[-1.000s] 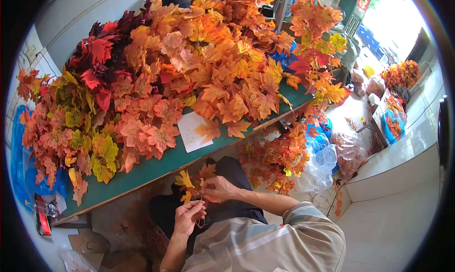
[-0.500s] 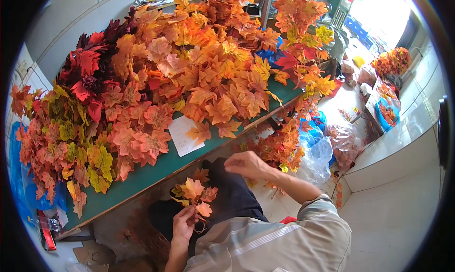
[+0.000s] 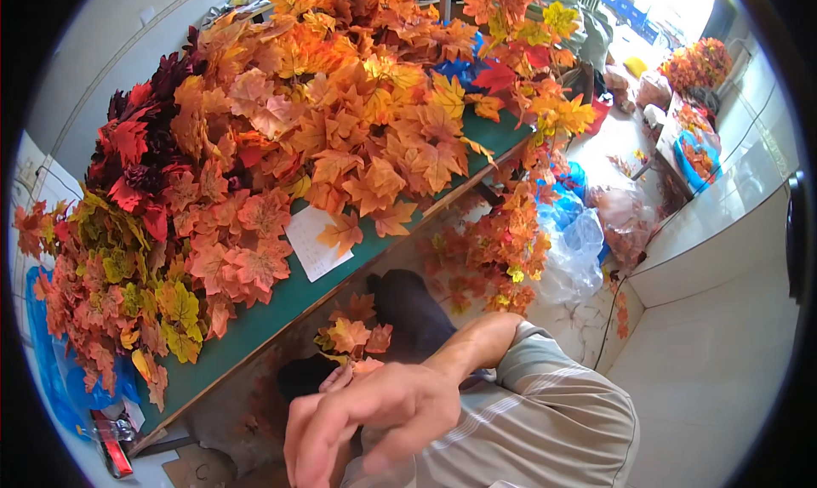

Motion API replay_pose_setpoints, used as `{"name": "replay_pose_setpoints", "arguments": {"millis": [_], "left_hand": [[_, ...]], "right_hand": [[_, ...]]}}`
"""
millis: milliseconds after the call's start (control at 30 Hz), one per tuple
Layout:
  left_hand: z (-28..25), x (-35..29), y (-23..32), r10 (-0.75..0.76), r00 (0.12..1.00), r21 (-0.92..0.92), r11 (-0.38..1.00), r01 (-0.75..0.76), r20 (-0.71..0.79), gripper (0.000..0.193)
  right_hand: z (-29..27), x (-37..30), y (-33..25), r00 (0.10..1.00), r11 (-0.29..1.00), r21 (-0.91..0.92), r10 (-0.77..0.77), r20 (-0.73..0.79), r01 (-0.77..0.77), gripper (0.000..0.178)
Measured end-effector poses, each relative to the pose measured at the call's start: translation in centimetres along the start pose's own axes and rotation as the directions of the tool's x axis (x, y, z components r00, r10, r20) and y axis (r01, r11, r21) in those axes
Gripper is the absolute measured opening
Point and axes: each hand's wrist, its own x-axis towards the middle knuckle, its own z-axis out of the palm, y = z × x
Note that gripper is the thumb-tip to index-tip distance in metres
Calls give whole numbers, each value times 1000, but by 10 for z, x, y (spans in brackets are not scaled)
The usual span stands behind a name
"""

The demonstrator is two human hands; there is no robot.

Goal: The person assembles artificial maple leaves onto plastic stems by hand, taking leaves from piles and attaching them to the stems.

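Observation:
A small sprig of orange and pinkish artificial maple leaves (image 3: 351, 336) with a bit of yellow-green sits over my lap, below the table edge. My left hand (image 3: 337, 377) grips the sprig at its stem; only a few fingertips show, the rest hidden behind my right hand. Close to the camera, my right hand (image 3: 374, 407) crosses in front of the left with bent, spread fingers, slightly blurred. Nothing is visible in it.
A green table (image 3: 362, 254) carries a large heap of artificial autumn leaves (image 3: 340, 122) and a white paper sheet (image 3: 315, 243). More leaves (image 3: 511, 250) hang past its right end, beside a clear plastic bag (image 3: 574, 262). Blue plastic (image 3: 64, 369) hangs at the left end.
My right hand has swung from the right, above my lap, down and left toward the camera, covering most of my left hand. The sprig stays in my left fingers. The view has shifted slightly.

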Motion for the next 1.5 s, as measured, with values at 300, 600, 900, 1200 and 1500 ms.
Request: {"name": "replay_pose_setpoints", "arguments": {"millis": [300, 600, 900, 1200, 1500], "left_hand": [[3, -12, 1, 28, 1000, -39, 999, -28, -3, 11], [9, -20, 8, 33, 999, -29, 999, -32, 9, 13], [13, -24, 7, 53, 998, -43, 998, -54, -21, 13], [9, -24, 4, 34, 999, 72, 997, -35, 10, 9], [8, -24, 3, 35, 998, -4, 999, -36, -42, 10]], "right_hand": [[30, 25, -17, 996, 859, 506, -88, -5, 78, 41], [21, 28, -11, 944, 913, 335, -295, 146, 233, 36], [21, 38, -16, 942, 914, 324, -303, 144, 245, 36], [19, 34, -14, 991, 915, 402, -66, 114, 15, 35], [15, 41, 11, 943, 951, 272, -216, 252, 145, 32]]}}
